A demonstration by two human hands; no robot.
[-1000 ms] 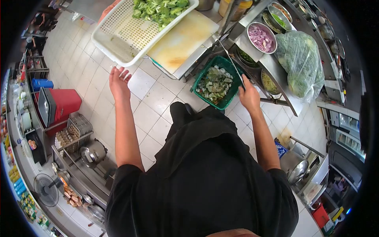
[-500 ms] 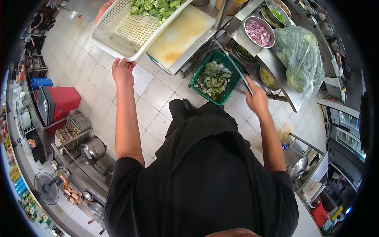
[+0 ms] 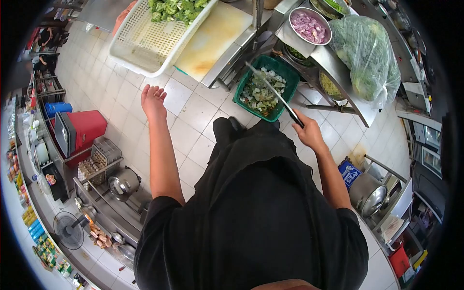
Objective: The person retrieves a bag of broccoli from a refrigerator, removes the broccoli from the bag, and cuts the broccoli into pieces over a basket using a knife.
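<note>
The right hand [image 3: 308,130] is closed round the black handle of a long knife [image 3: 277,94], and I can see no other thing in that grip. The left hand [image 3: 154,99] is bare, its fingers half curled and parted, holding nothing; it hangs just short of the near corner of a white basket [image 3: 131,66], apart from it. The knife's long axis slants forward and leftward from the right fist, its blade lying over the green bin [image 3: 290,81] of vegetable scraps [image 3: 258,94], so the right hand is much the nearer to that bin. Beyond the left hand, broccoli [image 3: 174,10] sits toward the basket's far side, where another person's hand [image 3: 123,18] seems to meet the rim. A stained cutting board [image 3: 215,41] lies alongside the basket; farther right stand a bowl of chopped onion [image 3: 309,26] and a bag of greens [image 3: 365,58].
</note>
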